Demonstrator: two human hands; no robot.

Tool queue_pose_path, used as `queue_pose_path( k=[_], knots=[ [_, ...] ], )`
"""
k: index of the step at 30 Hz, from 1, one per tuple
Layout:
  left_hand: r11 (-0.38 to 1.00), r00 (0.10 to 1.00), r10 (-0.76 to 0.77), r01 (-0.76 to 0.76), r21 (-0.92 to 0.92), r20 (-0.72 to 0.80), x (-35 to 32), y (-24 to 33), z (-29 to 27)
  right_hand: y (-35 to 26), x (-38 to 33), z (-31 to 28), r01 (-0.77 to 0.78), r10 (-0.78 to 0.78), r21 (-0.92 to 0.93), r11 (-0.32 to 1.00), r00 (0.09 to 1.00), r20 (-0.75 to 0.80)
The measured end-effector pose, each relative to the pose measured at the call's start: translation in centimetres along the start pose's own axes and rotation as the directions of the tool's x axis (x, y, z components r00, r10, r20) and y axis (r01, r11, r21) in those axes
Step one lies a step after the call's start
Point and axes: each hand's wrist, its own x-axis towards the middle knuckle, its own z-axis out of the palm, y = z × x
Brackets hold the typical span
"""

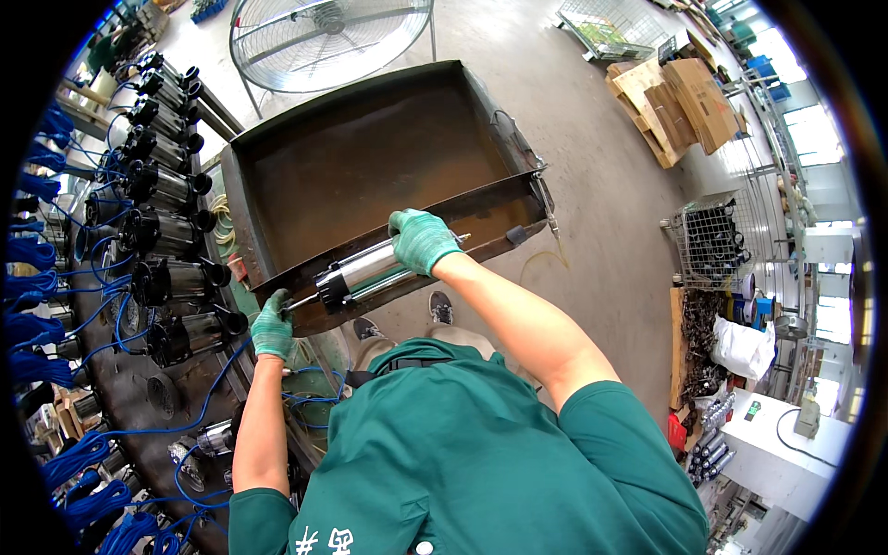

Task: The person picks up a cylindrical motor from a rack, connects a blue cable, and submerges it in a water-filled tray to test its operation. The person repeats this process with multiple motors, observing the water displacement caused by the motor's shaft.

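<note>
A shiny metal pump motor [365, 266] with a black end piece lies slantwise over the near ledge of a rectangular tank [242, 199] of brown liquid. From its black end a thin metal shaft [303, 302] sticks out to the left. My right hand [424, 242], in a green glove, is wrapped over the motor's upper right part and hides some of it. Gloved in green too, my left hand [272, 328] has its fingers closed at the outer end of the shaft, by the tank's near left corner.
Several black-and-silver pumps [171, 231] with coiled blue cables [37, 314] line the bench at left. A large round fan [331, 42] stands beyond the tank. To the right are a pallet with cardboard [689, 102], a wire cage [712, 236] and a white bag [743, 349].
</note>
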Motion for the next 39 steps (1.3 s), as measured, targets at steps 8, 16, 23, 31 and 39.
queue_pose_path(
  k=[8, 16, 23, 31, 39],
  knots=[
    [0.988, 0.986, -0.146, 0.150, 0.042, -0.085, -1.5, 2.1, -2.0, 0.5, -1.2, -1.2, 0.219, -0.230, -0.085, 0.972, 0.962, -0.149],
    [0.906, 0.914, -0.405, 0.401, 0.134, 0.004, -8.9, 0.6, -4.1, -7.1, -7.3, -14.8, 0.460, -0.294, -0.386, 0.800, 0.860, 0.417],
    [0.915, 0.902, -0.395, 0.369, 0.163, 0.175, -12.9, 0.3, -0.6, -12.8, -16.6, -23.1, 0.849, -0.788, 0.008, 0.529, 0.487, 0.377],
    [0.839, 0.811, -0.544, 0.528, 0.133, 0.216, -12.7, 6.2, -1.4, -8.2, -19.6, -24.1, 0.923, -0.903, 0.125, 0.363, 0.315, 0.293],
    [0.835, 0.805, -0.550, 0.528, 0.155, 0.221, -12.9, 7.9, -1.8, -3.3, -19.4, -25.3, 0.858, -0.850, 0.219, 0.465, 0.364, 0.381]
  ],
)
